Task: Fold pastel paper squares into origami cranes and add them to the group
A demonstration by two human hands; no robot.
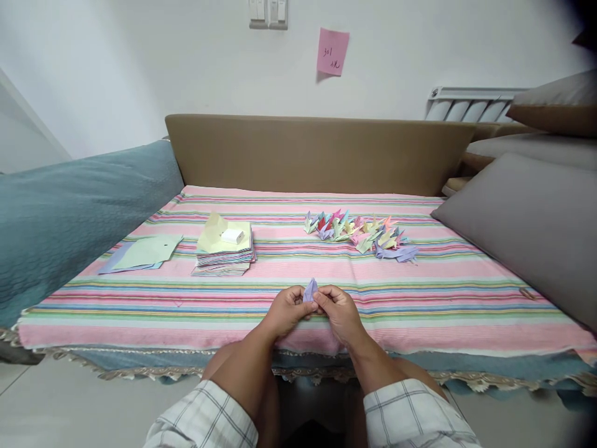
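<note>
My left hand (286,309) and my right hand (339,311) meet over the near edge of the striped cloth (420,305). Both pinch a small folded lilac paper (310,289), which pokes up between the fingertips. Further back lies a heap of several finished paper cranes (359,233) in mixed pastel colours. A stack of square coloured papers (224,255) sits to the left, with a yellow sheet and a small white box (232,236) on top.
Loose green and lilac sheets (144,254) lie at the far left of the cloth. A teal blanket (69,218) borders the left side. Grey cushions (527,230) crowd the right side. A brown headboard (317,152) closes the back, with a pink note (333,51) on the wall.
</note>
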